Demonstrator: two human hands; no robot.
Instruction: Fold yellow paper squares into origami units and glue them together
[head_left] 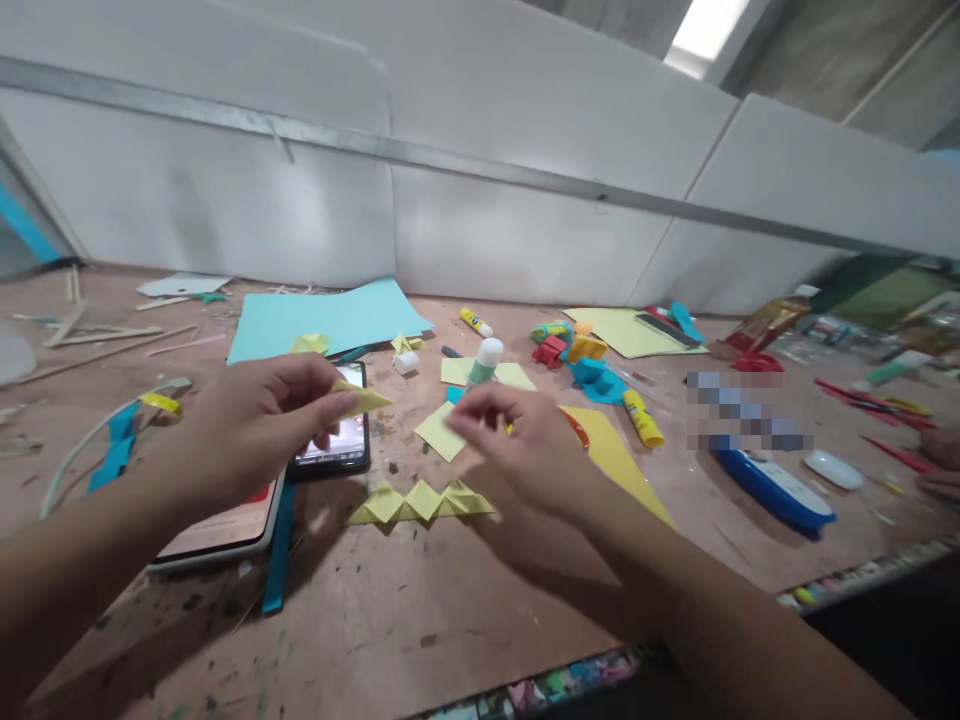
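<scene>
My left hand (259, 420) pinches a small folded yellow paper piece (364, 398) above a phone (337, 440). My right hand (517, 440) hovers with fingers curled over a yellow paper square (439, 432); its fingers are blurred and I cannot make out whether anything is in them. A row of folded yellow paper triangles (420, 502) lies on the table just below both hands. A glue stick with a white cap (486, 362) stands behind my right hand.
A light blue sheet (330, 318) lies at the back, with another phone or tablet (225, 530) by my left wrist. Yellow glue sticks (643, 418), folded paper shapes (592, 375), a blue stapler-like tool (772, 487) and a yellow sheet (619, 455) lie to the right. Another person's hand (941, 460) shows at the right edge.
</scene>
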